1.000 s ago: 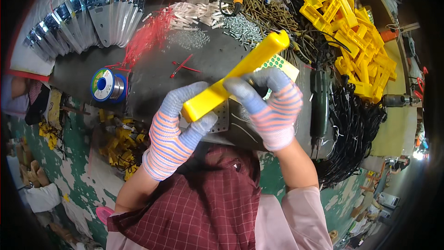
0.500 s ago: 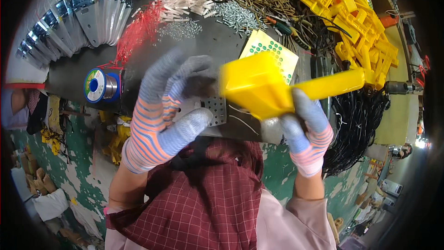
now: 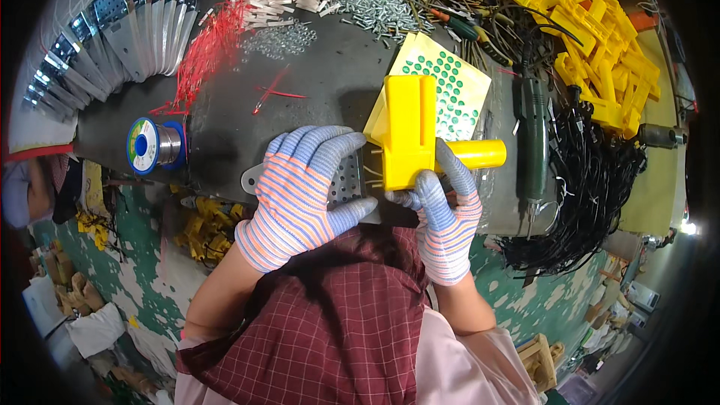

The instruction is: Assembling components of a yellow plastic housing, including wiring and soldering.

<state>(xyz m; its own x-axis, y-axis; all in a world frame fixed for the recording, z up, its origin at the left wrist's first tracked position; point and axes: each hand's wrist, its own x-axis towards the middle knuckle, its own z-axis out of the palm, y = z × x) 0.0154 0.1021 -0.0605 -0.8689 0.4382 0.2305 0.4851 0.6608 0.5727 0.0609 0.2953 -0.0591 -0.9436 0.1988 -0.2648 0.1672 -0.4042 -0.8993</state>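
Both my hands wear striped knit gloves with grey-blue fingertips. My left hand (image 3: 296, 195) curves over a perforated metal plate (image 3: 346, 182), fingers along the far side and thumb at the near side. A rounded plate end with a hole sticks out left of the hand; the palm hides the middle. In my right hand (image 3: 446, 217) is a yellow plastic housing (image 3: 409, 127), held at its lower right by thumb and fingers. It has a long slotted body and a round handle pointing right. Thin metal pins or wires show between housing and plate.
Green-dotted yellow sticker sheets (image 3: 450, 86) lie behind the housing. A solder spool (image 3: 156, 145) stands left; red wires (image 3: 214, 49), washers (image 3: 279, 40) and screws (image 3: 381, 16) lie at the back. A dark green power screwdriver (image 3: 534, 139), black cables (image 3: 589, 187) and yellow housings (image 3: 600, 45) are right.
My right hand has brought the yellow housing left and turned it so its body stands lengthwise away from me. My left hand has come down from the air onto the metal plate.
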